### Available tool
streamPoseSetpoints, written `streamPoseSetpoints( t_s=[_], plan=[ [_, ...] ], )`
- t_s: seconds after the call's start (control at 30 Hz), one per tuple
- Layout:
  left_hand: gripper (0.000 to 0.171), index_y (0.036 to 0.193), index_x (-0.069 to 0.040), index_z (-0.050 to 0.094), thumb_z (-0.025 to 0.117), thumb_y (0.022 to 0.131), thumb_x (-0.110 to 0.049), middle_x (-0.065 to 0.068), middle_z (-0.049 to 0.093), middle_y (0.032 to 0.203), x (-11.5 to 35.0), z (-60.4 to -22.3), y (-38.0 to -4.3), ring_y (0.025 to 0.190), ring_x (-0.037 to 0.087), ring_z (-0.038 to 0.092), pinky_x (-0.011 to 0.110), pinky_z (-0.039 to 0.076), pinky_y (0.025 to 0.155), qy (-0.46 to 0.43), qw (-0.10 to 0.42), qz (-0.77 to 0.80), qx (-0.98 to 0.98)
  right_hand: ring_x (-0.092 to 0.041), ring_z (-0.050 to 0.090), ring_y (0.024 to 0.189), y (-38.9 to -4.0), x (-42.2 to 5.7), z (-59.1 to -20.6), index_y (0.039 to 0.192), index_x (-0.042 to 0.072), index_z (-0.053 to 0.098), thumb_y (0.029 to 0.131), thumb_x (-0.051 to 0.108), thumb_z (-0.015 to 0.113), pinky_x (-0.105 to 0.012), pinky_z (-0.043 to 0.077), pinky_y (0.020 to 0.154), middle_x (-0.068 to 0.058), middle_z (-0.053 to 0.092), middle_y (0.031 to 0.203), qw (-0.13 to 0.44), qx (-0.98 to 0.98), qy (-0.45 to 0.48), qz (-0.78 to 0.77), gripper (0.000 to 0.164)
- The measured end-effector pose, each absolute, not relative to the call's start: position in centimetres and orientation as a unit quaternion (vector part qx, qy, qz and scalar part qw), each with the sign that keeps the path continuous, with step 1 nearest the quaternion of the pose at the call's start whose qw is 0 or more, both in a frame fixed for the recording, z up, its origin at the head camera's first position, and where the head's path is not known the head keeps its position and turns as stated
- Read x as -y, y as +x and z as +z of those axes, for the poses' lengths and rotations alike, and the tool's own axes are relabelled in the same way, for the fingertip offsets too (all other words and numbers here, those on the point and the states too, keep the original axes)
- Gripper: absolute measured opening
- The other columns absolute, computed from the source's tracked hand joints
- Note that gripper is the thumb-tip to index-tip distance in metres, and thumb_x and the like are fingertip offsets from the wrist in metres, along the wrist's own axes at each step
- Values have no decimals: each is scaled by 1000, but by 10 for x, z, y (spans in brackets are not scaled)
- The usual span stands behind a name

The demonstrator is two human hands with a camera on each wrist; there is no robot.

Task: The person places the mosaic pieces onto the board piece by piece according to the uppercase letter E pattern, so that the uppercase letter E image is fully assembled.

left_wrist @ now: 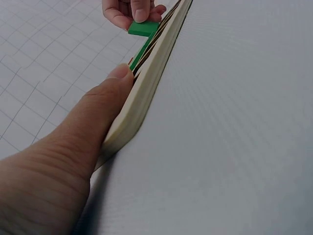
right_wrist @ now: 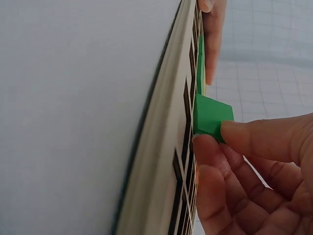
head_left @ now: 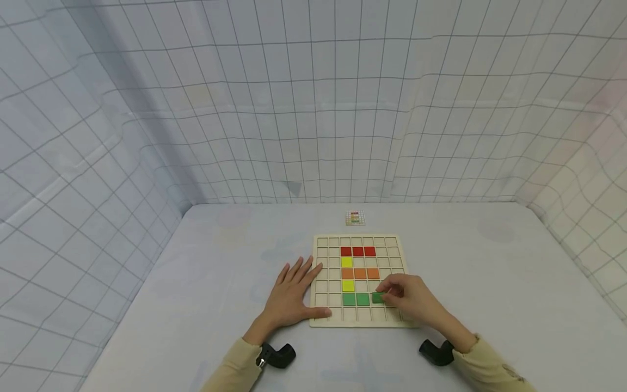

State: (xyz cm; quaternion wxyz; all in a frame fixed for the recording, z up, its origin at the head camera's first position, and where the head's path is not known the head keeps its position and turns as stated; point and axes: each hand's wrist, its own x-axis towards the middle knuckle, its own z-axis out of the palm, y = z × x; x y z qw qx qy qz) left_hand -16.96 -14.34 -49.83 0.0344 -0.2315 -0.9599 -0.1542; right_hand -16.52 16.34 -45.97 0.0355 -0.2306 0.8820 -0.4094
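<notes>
A pale wooden grid board [head_left: 335, 314] lies on the table, with red tiles [head_left: 358, 251], orange tiles [head_left: 360, 274], yellow tiles [head_left: 346, 262] and two green tiles [head_left: 355, 299] set in its squares. My right hand [head_left: 411, 298] pinches a green square tile [right_wrist: 211, 116] between thumb and fingers. That tile is tilted, one edge right at the board beside the row of green tiles. My left hand [head_left: 290, 299] lies with fingers spread on the board's left edge, its thumb [left_wrist: 105, 105] resting along the near left corner.
Behind the board lies a small pattern card [head_left: 355, 218] with a coloured grid. The white table [head_left: 235, 261] is bounded by grid-patterned cloth walls [head_left: 313, 120]. Black camera mounts [head_left: 281, 356] sit at both wrists, next to beige sleeves [head_left: 235, 365].
</notes>
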Motion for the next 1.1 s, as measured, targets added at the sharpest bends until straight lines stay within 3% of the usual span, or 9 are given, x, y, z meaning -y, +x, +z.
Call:
streamPoseSetpoints(
  t_s=[0.63,1.1],
  plan=[
    [103,153,-24,23,51,72,-82,1,14,157,143,-500,-170,143,22,6,43,1,113,-232,35,-152,960,-3,45,62,-159,-160,-459,73,19,69,77,7,78,-22,41,53,11,54,80,20,-912,-245,-327,16],
    [103,152,-22,25,51,72,-81,3,16,157,144,-500,-169,143,23,7,44,1,113,-231,34,-161,959,-5,47,67,-153,-166,-463,90,15,72,80,13,77,-22,42,56,10,53,85,39,-904,-267,-332,11]
  ],
)
